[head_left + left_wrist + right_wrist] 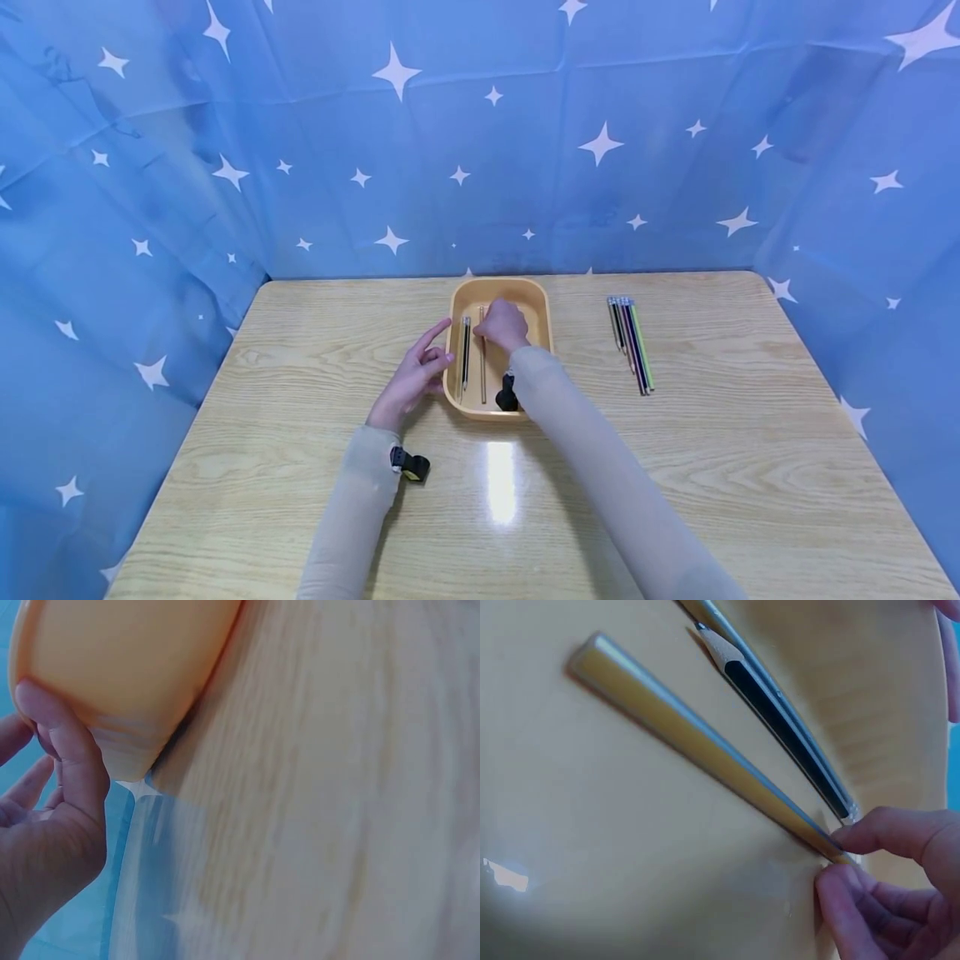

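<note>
A shallow peach-orange plastic tray [546,325] stands near the back edge of the table. Inside it, my right hand [504,325] pinches the far end of a gold pencil [483,375] between thumb and fingers. In the right wrist view the blunt near end of that gold pencil [667,735] lies over the tray floor. To its left, a sharpened black pencil [780,720] lies beside another gold pencil [731,634] along the tray's side wall. My left hand [412,375] touches the tray's left rim with thumb and index finger extended.
Right of the tray, several pencils [630,342], dark ones and a yellow-green one, lie side by side on the wooden table [712,467]. A blue curtain with white stars [495,167] hangs behind the table and along both sides. Each wrist carries a small black camera [411,465].
</note>
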### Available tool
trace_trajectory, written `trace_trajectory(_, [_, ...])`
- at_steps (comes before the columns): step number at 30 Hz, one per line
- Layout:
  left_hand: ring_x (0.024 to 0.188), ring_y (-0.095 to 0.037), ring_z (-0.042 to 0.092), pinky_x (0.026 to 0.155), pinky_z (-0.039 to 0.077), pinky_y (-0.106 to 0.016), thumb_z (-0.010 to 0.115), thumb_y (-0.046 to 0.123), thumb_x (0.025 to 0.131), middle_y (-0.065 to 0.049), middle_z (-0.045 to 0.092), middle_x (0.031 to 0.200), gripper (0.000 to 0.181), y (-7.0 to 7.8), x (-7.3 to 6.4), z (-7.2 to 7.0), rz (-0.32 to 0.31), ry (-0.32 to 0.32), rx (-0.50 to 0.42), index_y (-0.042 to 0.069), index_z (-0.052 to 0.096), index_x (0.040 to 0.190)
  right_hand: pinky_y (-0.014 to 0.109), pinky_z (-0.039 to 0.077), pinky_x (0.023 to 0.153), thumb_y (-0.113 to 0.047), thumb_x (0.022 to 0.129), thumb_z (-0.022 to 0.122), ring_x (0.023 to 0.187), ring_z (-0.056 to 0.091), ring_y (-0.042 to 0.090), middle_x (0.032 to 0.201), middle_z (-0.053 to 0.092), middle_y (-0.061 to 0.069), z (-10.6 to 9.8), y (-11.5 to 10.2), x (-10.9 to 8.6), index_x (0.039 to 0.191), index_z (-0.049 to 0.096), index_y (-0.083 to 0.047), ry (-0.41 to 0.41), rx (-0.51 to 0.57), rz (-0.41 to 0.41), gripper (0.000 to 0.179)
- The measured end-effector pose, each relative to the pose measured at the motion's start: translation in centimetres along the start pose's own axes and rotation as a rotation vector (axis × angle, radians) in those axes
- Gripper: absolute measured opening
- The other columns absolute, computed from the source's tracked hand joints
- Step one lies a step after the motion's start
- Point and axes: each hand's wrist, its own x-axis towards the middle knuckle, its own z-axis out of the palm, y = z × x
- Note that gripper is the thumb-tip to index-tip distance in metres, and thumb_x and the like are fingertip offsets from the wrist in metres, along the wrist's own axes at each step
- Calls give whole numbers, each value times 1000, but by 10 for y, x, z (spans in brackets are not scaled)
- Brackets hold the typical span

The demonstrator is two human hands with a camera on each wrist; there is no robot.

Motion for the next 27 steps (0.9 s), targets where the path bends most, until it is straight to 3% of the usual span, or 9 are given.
trace_trajectory(5, [78,-26,54,59,53,-46,55,8,88,-10,47,87,59,2,0,1,-8,-12,-13,32,32,138,29,39,43,-19,68,72,54,48,19,58,51,3,0,0,-1,57,50,-11,38,-13,5,26])
trace_trajectory(12, [88,-36,52,66,51,-54,51,4,90,-11,46,89,59,14,-7,7,-25,-14,14,27,28,140,30,39,42,-18,68,71,53,47,20,56,47,3,1,1,0,55,45,-11,63,-27,-12,30])
trace_trajectory(21, [81,-35,53,58,54,-44,49,1,90,-19,45,89,61,19,-11,11,-5,-34,19,21,24,141,28,40,43,-24,69,71,51,50,19,52,51,3,-3,5,3,57,51,-10,10,-5,-17,27])
trace_trajectory(27, [79,-33,53,55,54,-40,49,1,90,-15,46,88,61,18,-11,12,-8,-33,18,20,24,142,25,36,40,-23,71,69,46,49,16,49,50,1,-11,7,2,53,51,-11,-16,37,-35,29])
